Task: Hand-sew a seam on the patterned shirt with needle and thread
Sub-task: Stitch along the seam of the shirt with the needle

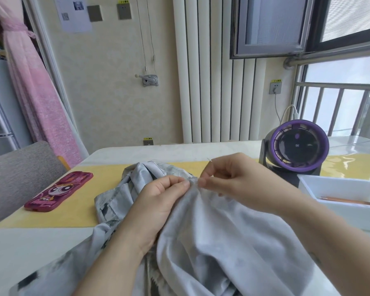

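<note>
Shirt [212,231]: grey, dark-patterned, draped over the near edge of the table [41,242] and bunched up toward its middle, partly on a yellow mat [90,189].

Left hand [158,201]: rests on the bunched cloth. Thumb and fingers are curled together and pinch a raised fold of the shirt at its top edge.

Right hand [233,178]: held just beside the left, fingertips almost touching it. Thumb and forefinger are closed in a pinch at the same fold; the other fingers are curled. A thin pale needle [210,160] end shows above the forefinger. Thread cannot be made out.

Left side of the mat: pink phone case [58,191].

Right edge: white tray [340,189].

Far right corner: purple-ringed fan [297,144], behind the tray.

Wall beyond: white radiator [212,82].
</note>
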### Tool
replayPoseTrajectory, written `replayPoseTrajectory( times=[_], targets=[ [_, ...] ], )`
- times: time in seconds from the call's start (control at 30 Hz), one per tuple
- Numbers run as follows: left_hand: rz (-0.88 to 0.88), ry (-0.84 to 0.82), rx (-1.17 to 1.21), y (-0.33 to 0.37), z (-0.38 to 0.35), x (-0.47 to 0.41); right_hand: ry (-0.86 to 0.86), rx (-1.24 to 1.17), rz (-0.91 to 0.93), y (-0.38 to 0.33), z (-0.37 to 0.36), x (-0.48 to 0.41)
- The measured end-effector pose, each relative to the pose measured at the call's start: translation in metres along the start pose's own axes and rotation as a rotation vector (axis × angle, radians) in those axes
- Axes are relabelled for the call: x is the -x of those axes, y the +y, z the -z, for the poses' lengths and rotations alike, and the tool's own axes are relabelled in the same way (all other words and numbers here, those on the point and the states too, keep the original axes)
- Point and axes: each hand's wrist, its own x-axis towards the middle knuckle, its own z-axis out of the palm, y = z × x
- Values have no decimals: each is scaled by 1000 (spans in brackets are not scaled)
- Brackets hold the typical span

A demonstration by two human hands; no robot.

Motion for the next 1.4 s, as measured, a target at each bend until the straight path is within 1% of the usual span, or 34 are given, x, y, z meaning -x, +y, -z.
replayPoseTrajectory(
  times=[0.07,0.1,0.13,0.2,0.27,0.33,0.37,0.4,0.43,0.5,0.6,0.63,0.67,0.77,0.87,0.93,1.0,1.07,1.1,1.17,1.23,1.4],
  targets=[
    [5,18,-10,-2,1,-1,3,-101,0,0,2,-1],
    [8,28,-19,-2,2,-2,0,-227,4,-1,3,-1],
    [12,36,-35,-3,2,-3,-2,-398,19,-3,3,-1],
    [26,49,-80,-5,4,-4,-27,-835,61,-9,4,0],
    [35,58,-118,-7,5,-5,-116,-1189,106,-12,7,0],
    [13,76,-185,-10,6,-7,-269,-1443,127,-12,13,-1],
    [-9,91,-241,-11,7,-9,-358,-1554,125,-11,16,-2],
    [-31,106,-293,-12,7,-9,-410,-1613,118,-11,19,-2],
    [-49,120,-336,-13,7,-10,-402,-1624,95,-10,22,-1],
    [-75,137,-387,-14,8,-11,-349,-1598,41,-6,26,-1],
    [-95,144,-414,-15,10,-13,-349,-1495,-16,-8,26,1],
    [-101,142,-410,-15,10,-13,-327,-1402,-44,-8,24,1],
    [-106,134,-395,-14,9,-13,-276,-1245,-89,-10,22,1],
    [-110,80,-261,-8,5,-8,-129,-695,-184,-11,19,4],
    [-104,28,-134,-1,2,-2,-89,-224,-226,-5,14,3],
    [-110,-19,-68,3,1,1,-122,-57,-249,-2,10,4],
    [-128,-51,-35,5,1,2,-161,-9,-248,-1,11,4],
    [-146,-79,-40,6,2,2,-140,13,-226,-1,16,4],
    [-159,-91,-73,5,3,1,-109,52,-205,0,19,3],
    [-211,-92,-240,0,6,-3,-47,178,-169,1,23,1],
    [-266,-48,-414,-4,7,-5,-12,291,-150,1,22,0],
    [-396,74,-660,-5,8,-3,50,480,-110,1,21,0]
  ],
)
